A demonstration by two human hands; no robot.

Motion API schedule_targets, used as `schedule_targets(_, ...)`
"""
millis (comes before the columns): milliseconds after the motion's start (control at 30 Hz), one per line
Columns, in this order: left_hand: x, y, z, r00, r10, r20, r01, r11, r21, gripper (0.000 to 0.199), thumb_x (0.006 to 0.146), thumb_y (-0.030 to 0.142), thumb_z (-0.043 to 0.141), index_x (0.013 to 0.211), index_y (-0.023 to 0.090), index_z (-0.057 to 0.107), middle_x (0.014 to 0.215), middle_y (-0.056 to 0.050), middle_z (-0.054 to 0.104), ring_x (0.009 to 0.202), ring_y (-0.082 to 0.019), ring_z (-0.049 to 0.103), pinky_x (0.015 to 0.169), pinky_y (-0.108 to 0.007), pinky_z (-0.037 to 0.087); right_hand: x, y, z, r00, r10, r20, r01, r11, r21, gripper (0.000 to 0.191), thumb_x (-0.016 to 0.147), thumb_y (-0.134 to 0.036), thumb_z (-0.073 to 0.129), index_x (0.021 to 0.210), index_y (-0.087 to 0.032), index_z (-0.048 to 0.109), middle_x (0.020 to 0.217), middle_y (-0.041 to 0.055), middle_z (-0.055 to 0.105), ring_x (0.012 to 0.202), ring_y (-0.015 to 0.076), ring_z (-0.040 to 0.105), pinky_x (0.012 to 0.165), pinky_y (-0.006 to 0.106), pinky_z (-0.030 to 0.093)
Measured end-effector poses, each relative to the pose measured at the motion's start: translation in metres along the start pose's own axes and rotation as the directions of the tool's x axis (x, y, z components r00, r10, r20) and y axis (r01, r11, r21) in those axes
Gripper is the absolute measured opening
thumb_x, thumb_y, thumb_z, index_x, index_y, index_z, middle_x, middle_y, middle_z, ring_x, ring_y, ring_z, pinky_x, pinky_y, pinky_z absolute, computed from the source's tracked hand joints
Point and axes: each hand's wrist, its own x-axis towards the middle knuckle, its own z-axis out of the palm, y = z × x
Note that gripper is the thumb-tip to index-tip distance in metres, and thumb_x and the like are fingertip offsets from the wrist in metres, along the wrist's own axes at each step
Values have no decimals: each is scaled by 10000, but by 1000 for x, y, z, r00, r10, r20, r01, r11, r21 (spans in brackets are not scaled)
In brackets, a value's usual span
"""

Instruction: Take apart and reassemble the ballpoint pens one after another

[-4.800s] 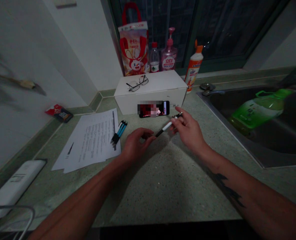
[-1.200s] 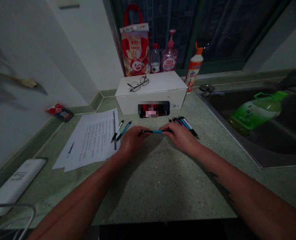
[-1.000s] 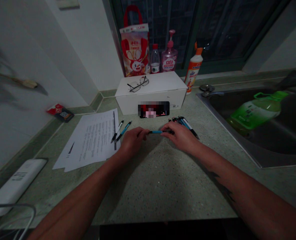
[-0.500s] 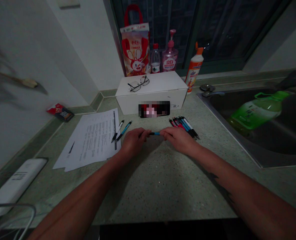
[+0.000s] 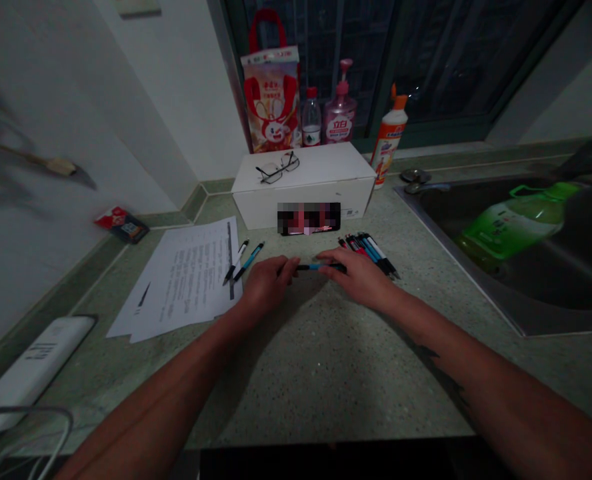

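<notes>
A blue and black pen lies level above the counter between my two hands. My left hand is closed, its thumb and fingers pinching the pen's left end. Around the right end, my right hand has its thumb and forefinger spread apart, and the pen's black tip shows between them. Just left of my left hand, a white and black pen and a blue pen rest partly on printed sheets. Beyond my right hand lies a row of several pens, red, blue and white.
Behind the hands, a phone leans on a white box with glasses on top. To the right is a sink holding a green bottle. A power strip lies at the left.
My right thumb and forefinger have come apart from their pinch on the pen, and more of its right end is visible. My left hand keeps its hold.
</notes>
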Motion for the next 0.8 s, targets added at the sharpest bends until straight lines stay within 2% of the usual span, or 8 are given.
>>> schedule_targets(100, -1, 0, 1, 1000, -9, -1, 9, 1000, 20, 466, 1000, 488, 457, 664, 223, 643, 617, -36, 651, 612, -196, 583, 635, -331, 388, 0, 0, -1, 1000, -2, 30, 3, 1000, -15, 169, 1023, -254, 600, 1008, -230, 766, 1001, 74, 763, 950, 225, 702, 843, 372, 519)
schedule_targets(233, -1, -1, 2, 1000, -14, 6, 14, 999, 33, 498, 1001, 500, 438, 623, 223, 609, 565, -19, 611, 562, -186, 554, 597, -329, 361, 0, -2, -4, 992, -87, -93, 84, 996, -39, 65, 960, -204, 691, 998, -228, 738, 1015, 62, 726, 1018, 231, 666, 892, 373, 502)
schedule_targets(367, -2, 0, 2, 999, -38, 27, 37, 999, 8, 500, 991, 493, 433, 588, 228, 565, 536, -7, 572, 534, -176, 524, 583, -327, 346, -2, -5, -5, 985, -143, -91, 136, 987, -86, 80, 936, -164, 709, 981, -230, 710, 1013, 60, 712, 1034, 237, 649, 908, 378, 491)
schedule_targets(433, -2, 1, 2, 998, -54, 43, 55, 998, -18, 515, 993, 497, 419, 568, 231, 536, 524, -4, 554, 526, -172, 512, 588, -327, 353, -2, -6, -4, 988, -144, -64, 137, 985, -103, 101, 931, -166, 715, 1007, -233, 708, 1040, 64, 716, 1046, 241, 650, 907, 380, 491)
schedule_targets(533, -3, 2, 1, 997, -59, 52, 62, 997, -40, 534, 991, 527, 405, 555, 236, 508, 509, 1, 525, 523, -174, 497, 592, -326, 354, -3, -7, -2, 997, -81, -7, 80, 993, -85, 163, 966, -223, 690, 1124, -253, 712, 1119, 67, 733, 1029, 235, 674, 882, 374, 506)
schedule_targets(600, -2, 2, 0, 997, -64, 47, 66, 997, -33, 542, 987, 542, 395, 551, 238, 496, 503, 4, 506, 524, -178, 489, 592, -329, 347, -3, -7, -2, 998, -62, 22, 64, 995, -80, 158, 993, -238, 652, 1133, -254, 725, 1095, 67, 744, 998, 231, 687, 864, 371, 513)
schedule_targets(733, -1, 1, -2, 994, -105, 21, 105, 994, 3, 560, 993, 540, 385, 521, 244, 436, 473, 8, 452, 520, -184, 488, 579, -333, 333, -3, -5, -8, 992, -118, -44, 114, 989, -92, 135, 983, -194, 647, 1052, -251, 747, 1026, 64, 734, 1026, 237, 673, 893, 378, 510)
schedule_targets(800, 0, 0, -2, 995, -97, 14, 97, 995, -3, 566, 1005, 537, 385, 529, 239, 456, 489, 1, 493, 537, -187, 522, 589, -330, 361, -3, -4, -10, 989, -125, -73, 118, 989, -91, 137, 979, -193, 652, 1054, -256, 748, 1047, 63, 730, 1042, 237, 666, 910, 381, 508)
